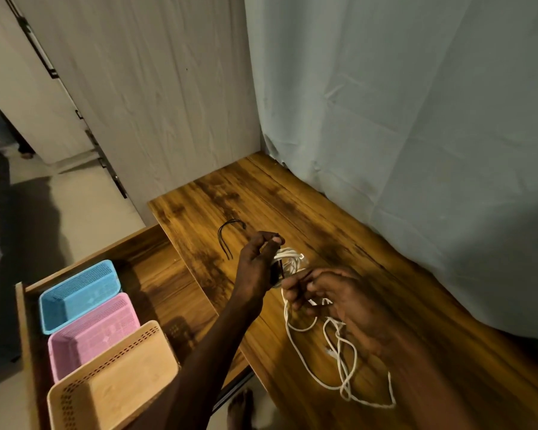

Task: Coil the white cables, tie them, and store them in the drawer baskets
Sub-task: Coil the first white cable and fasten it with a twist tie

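Over the wooden table (292, 206), my left hand (258, 262) grips a small coil of white cable (288, 259) with a black tie across it. My right hand (326, 293) pinches the same cable just below the coil. The loose rest of the white cable (342, 367) trails in loops on the tabletop toward the front edge. Two black ties (227, 235) lie on the table beyond my left hand. The open drawer (156, 274) at the left holds a blue basket (78, 293), a pink basket (94, 333) and a beige basket (112, 377), all with nothing in them.
A pale curtain (416, 150) hangs along the table's right and back side. A light wood-grain wardrobe panel (156, 103) stands behind the table at the left. My bare foot (239, 411) shows on the floor below the table edge.
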